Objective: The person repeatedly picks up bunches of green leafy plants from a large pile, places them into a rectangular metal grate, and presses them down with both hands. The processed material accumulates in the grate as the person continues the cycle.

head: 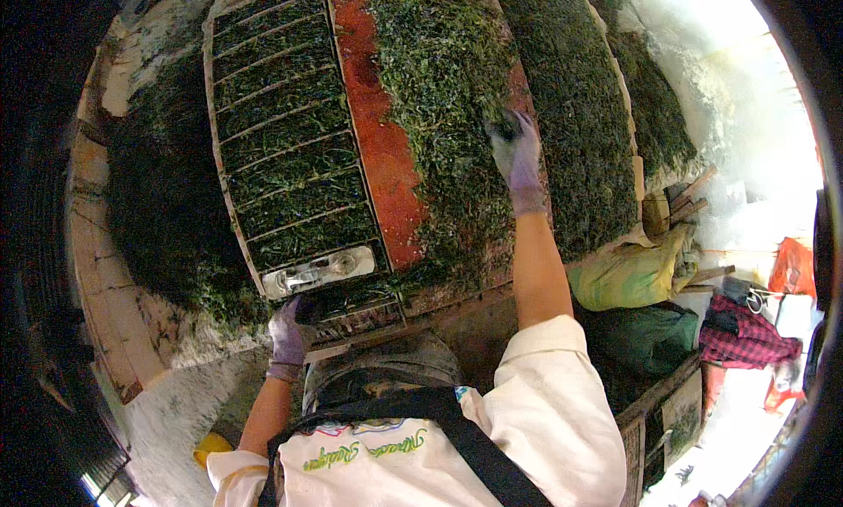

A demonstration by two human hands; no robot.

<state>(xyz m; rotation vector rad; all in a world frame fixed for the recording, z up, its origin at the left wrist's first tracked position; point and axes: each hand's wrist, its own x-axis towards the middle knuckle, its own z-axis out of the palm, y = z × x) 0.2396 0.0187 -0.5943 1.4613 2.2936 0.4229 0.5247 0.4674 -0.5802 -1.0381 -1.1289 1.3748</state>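
Observation:
My right hand (516, 153), in a pale purple glove with dark-stained fingers, rests at the right side of a thick bed of shredded green leaves (448, 125). The leaves lie on a red board (385, 158), whose surface shows as a strip to their left. Left of that stands a slatted tray (240, 243) with dark green leaves between its slats. My left hand (290, 330), gloved alike, is at the tray's near edge, just below a clear, shiny object (319, 271) that I cannot identify. Its fingertips are partly hidden in shadow.
More dark leaves (573, 112) lie right of the board, and a dark heap (158, 178) lies at the left. A yellow-green sack (612, 270), a dark green bag (652, 336) and a checked cloth (744, 336) are at the right. A yellow object (212, 448) lies low at the left.

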